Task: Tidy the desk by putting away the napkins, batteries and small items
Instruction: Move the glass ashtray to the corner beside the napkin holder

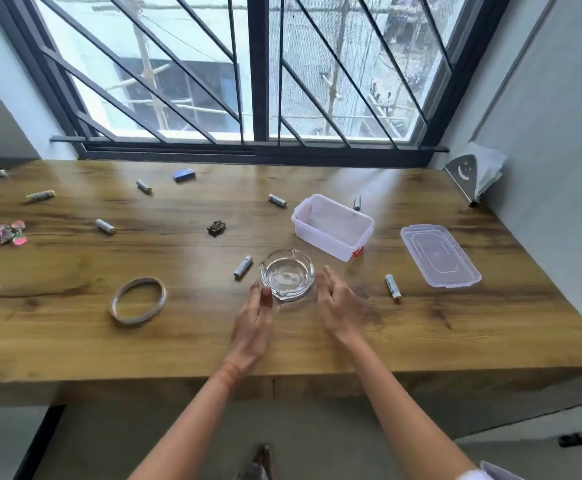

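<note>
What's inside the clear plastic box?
Nothing visible: the plastic box looks empty, its lid lying apart to the right. The translucent near wall hazes the floor's front edge.

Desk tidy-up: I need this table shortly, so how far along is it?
Early. Done: napkins appear to sit in the holder at the far right corner. In hand: left hand and right hand flank the glass ashtray. Left: the plastic box is open and empty, its lid beside it; batteries and the tape ring lie scattered.
</note>
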A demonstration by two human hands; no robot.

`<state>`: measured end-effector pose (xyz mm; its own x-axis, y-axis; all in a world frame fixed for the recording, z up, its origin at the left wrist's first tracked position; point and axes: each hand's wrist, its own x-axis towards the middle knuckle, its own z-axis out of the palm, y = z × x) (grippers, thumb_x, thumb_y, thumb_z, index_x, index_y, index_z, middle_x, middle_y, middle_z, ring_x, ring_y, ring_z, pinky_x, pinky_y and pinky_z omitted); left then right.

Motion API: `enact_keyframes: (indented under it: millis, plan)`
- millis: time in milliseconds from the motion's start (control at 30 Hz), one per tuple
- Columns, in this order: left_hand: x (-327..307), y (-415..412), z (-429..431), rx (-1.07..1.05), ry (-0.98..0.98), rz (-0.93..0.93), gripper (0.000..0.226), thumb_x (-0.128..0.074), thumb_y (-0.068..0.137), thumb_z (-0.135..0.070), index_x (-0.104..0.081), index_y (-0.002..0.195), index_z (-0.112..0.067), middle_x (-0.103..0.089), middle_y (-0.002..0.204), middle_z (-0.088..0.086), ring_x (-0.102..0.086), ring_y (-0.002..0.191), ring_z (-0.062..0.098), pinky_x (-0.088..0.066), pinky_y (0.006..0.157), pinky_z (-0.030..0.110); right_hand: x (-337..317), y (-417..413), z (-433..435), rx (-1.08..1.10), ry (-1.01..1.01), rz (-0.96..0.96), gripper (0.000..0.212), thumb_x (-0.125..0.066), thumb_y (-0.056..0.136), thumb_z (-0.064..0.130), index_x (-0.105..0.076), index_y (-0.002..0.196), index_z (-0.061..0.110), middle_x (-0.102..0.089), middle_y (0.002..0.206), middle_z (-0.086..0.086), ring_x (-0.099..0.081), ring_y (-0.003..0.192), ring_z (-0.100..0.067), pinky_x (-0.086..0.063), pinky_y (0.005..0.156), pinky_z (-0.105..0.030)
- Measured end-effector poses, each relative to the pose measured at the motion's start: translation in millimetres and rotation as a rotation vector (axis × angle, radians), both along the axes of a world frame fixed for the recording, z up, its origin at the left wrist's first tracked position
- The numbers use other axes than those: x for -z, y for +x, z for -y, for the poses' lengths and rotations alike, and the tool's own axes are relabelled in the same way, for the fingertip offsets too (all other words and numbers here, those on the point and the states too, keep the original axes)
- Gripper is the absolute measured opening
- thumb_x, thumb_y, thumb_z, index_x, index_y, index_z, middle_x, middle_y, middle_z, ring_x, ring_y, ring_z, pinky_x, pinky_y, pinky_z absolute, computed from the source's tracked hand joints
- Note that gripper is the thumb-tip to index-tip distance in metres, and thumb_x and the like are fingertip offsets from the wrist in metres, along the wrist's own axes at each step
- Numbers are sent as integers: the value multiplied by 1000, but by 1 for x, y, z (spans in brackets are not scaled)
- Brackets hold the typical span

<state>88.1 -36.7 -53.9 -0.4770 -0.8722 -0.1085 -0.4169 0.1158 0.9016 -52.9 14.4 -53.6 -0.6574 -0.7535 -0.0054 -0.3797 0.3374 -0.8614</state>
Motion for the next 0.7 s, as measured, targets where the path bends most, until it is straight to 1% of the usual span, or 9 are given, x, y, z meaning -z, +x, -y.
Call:
enact_keyframes:
  millis: [67, 167, 267, 367, 400, 467, 533, 600, 700]
  plan:
    - [-1, -8, 8, 21, 77, -31, 124, -6, 53, -95, -18, 147, -16, -18, 155, 1, -17, 141, 12, -11, 104, 10, 2, -10, 19, 4, 33, -18, 47, -41, 97, 31, -43, 135, 2, -45, 141, -11, -40, 131, -19, -26, 107, -24]
    - [-2, -17, 20, 28, 169, -125, 85, -17, 83, -64, -24, 145, -7, -23, 154, 9, -22, 141, 18, -29, 84, -7, 5, -13, 36, 4, 55, -75, 38, -45, 96, 18, -48, 131, 2, -52, 135, -11, -46, 127, -21, -28, 102, -19]
    - [4, -21, 32, 9, 218, -177, 83, -18, 85, -57, -43, 132, 6, -46, 139, 20, -41, 131, 29, -41, 86, 12, 6, -11, 44, 33, 44, -112, 34, -48, 93, 8, -53, 127, 2, -59, 126, -11, -54, 118, -22, -32, 91, -14]
    - [-1, -20, 35, 37, 285, -274, 56, -19, 96, -49, -55, 127, -21, -63, 121, -8, -55, 116, 8, -43, 73, 2, 3, -9, 46, 106, 12, -104, 33, -52, 90, 4, -57, 122, 2, -64, 118, -11, -60, 109, -20, -32, 82, -6]
    - [-2, -20, 38, 41, 294, -294, 50, -20, 95, -51, -56, 123, -31, -66, 114, -16, -57, 112, 1, -42, 74, 1, 0, -8, 46, 120, 4, -92, 32, -53, 89, 4, -59, 120, 3, -67, 113, -10, -63, 102, -18, -34, 80, -7]
    - [-8, -19, 42, 26, 323, -326, 38, -22, 92, -52, -56, 109, -46, -66, 99, -32, -59, 98, -12, -43, 74, 3, -6, -6, 45, 129, -24, -70, 30, -54, 89, 5, -61, 118, 5, -71, 102, -8, -63, 84, -12, -44, 78, -17]
    - [-15, -22, 51, 22, 343, -368, 31, -25, 86, -53, -53, 99, -49, -63, 93, -40, -55, 98, -16, -40, 89, 10, -13, -7, 46, 142, -69, -46, 28, -55, 89, 7, -64, 115, 10, -73, 93, -9, -58, 69, -10, -47, 69, -25]
    - [-24, -28, 61, 19, 374, -420, 32, -30, 78, -58, -55, 96, -47, -59, 95, -39, -50, 108, -10, -33, 101, 19, -23, -11, 48, 155, -116, -15, 25, -56, 89, 10, -67, 111, 16, -73, 85, -10, -54, 60, -11, -42, 63, -21]
    - [-43, -41, 77, 101, 310, -393, 43, -25, 85, -66, -66, 77, -56, -59, 83, -44, -47, 111, -6, -31, 102, 23, -43, -22, 53, 187, -188, 50, 25, -56, 90, 10, -66, 113, 16, -67, 78, 18, -53, 63, 10, -43, 66, -7]
